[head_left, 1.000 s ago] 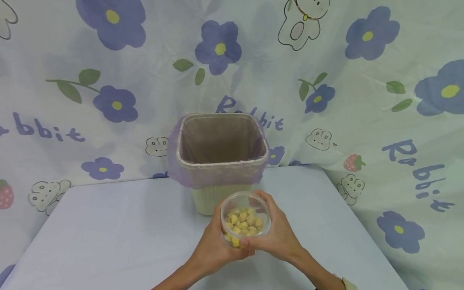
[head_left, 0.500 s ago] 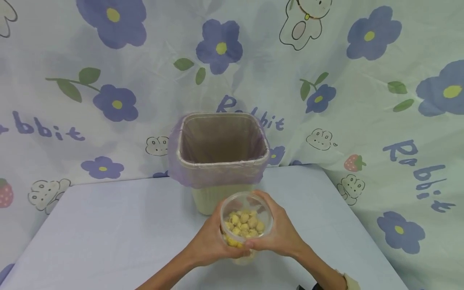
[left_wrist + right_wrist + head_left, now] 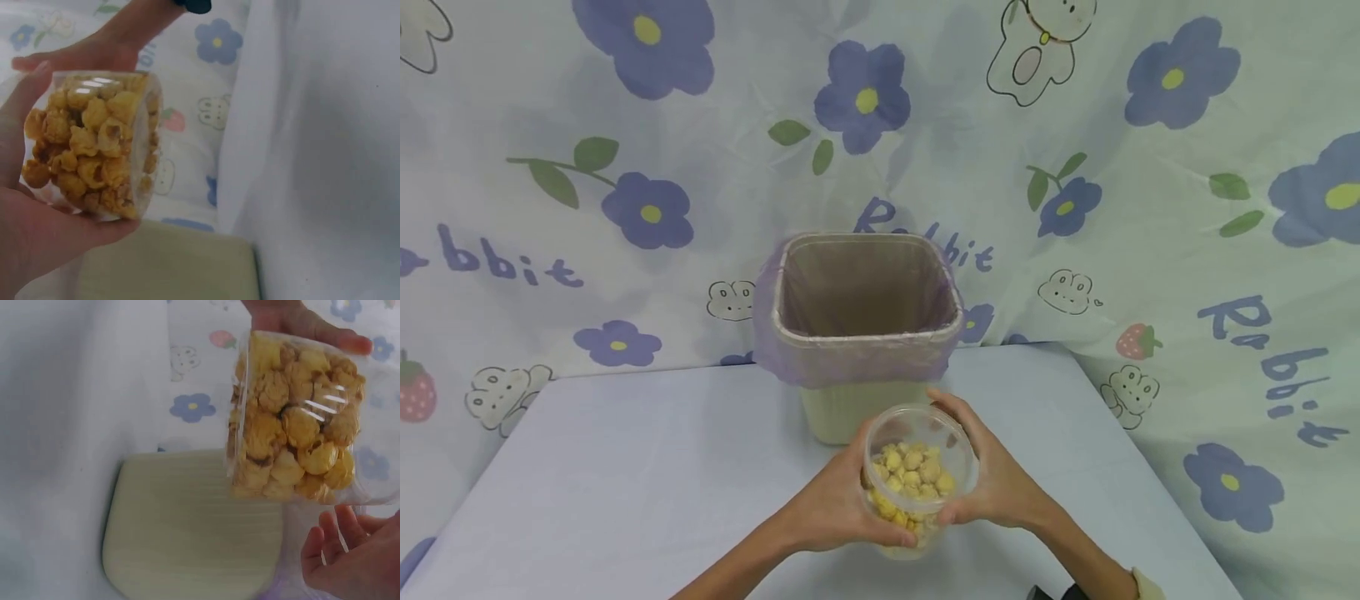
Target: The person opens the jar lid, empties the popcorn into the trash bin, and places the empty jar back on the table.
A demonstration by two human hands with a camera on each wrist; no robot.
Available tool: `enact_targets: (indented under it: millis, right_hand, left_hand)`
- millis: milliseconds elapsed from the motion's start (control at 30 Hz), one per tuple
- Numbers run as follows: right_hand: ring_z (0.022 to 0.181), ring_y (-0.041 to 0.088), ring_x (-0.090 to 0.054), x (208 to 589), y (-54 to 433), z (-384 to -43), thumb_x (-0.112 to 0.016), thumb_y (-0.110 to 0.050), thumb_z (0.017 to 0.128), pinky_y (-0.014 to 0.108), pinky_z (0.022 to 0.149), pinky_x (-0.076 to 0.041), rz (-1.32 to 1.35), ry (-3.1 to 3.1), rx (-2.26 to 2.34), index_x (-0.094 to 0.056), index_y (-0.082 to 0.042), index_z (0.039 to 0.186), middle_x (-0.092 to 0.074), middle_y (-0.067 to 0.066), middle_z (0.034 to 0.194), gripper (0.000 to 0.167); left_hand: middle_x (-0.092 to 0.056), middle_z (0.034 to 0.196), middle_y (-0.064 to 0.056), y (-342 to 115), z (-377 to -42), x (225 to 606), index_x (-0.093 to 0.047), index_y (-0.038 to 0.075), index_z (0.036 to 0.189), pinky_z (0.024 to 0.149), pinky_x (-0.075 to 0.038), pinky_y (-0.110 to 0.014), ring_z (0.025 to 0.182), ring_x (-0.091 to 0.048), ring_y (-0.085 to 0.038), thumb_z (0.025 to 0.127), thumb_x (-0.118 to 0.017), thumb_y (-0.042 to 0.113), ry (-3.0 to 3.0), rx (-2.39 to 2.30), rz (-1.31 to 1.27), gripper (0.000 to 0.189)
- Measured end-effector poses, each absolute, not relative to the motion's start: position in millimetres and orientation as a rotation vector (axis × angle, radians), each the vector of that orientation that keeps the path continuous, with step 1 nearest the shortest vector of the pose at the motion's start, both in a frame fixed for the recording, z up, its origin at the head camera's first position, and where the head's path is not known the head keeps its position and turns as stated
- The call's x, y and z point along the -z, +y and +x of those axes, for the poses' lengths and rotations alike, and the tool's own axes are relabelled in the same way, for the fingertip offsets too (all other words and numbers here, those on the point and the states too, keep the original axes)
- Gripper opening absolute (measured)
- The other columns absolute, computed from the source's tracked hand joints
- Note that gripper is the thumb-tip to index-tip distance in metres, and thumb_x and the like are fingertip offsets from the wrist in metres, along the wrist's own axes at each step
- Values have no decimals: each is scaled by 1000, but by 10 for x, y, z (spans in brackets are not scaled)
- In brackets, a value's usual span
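Note:
A clear plastic tub [image 3: 917, 537] of yellow-brown popcorn [image 3: 913, 471] is held up off the table, its round mouth uncovered. My left hand [image 3: 835, 504] grips its left side, the thumb lying across the near wall. From the right, my right hand [image 3: 996, 483] holds it, thumb in front and fingers round the far side. Popcorn fills much of the tub [image 3: 297, 419] in the right wrist view, where the right hand's fingers [image 3: 312, 550] curl at its side. The left wrist view shows the left hand [image 3: 56, 234] supporting the tub [image 3: 94, 144].
Just beyond the hands stands a cream bin [image 3: 857, 408] on the white-covered table [image 3: 647, 483]. A purple bag [image 3: 857, 362] lines it and folds over its rim. Behind hangs a cloth [image 3: 737, 92] printed with flowers and rabbits.
Both hands have brought the tub slightly lower and nearer, and a little to the right. More of its lower wall shows now. The head view has shifted a little.

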State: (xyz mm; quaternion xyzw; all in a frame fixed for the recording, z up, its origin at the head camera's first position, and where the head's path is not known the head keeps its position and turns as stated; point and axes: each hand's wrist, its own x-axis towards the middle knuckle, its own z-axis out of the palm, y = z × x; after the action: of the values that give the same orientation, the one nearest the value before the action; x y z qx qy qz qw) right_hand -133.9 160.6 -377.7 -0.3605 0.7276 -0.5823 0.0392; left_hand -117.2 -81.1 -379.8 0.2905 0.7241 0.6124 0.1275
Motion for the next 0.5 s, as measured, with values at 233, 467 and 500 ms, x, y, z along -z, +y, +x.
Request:
enact_targets:
  millis: [233,467,500]
  right_hand:
    - [141,28,-31,3771,1528,-1234,-73,-63,81,51,110,-32,-1122,2405,1852,-22,-10,158,-31,16,156,106]
    - [140,30,-33,3740,1394,-1173,-85,-49,76,74,102,-24,-980,2461,1869,-26,-14,157,-37,2,154,106]
    - [139,32,-35,3741,1384,-1180,-85,-50,76,74,101,-24,-971,2457,1870,-26,-13,156,-38,1,153,106]
  left_hand:
    - [-40,145,-6,-762,-1138,3837,-22,25,153,97,-46,-44,124,-48,-25,67,-94,18,2170,-1943,685,112]
    - [-40,146,-1,-675,-1106,3860,-26,23,150,103,-41,-46,126,-46,-21,64,-96,20,2210,-2018,577,110]
    - [-39,146,-1,-673,-1105,3859,-26,22,150,103,-42,-46,126,-46,-21,65,-96,20,2209,-2017,576,110]
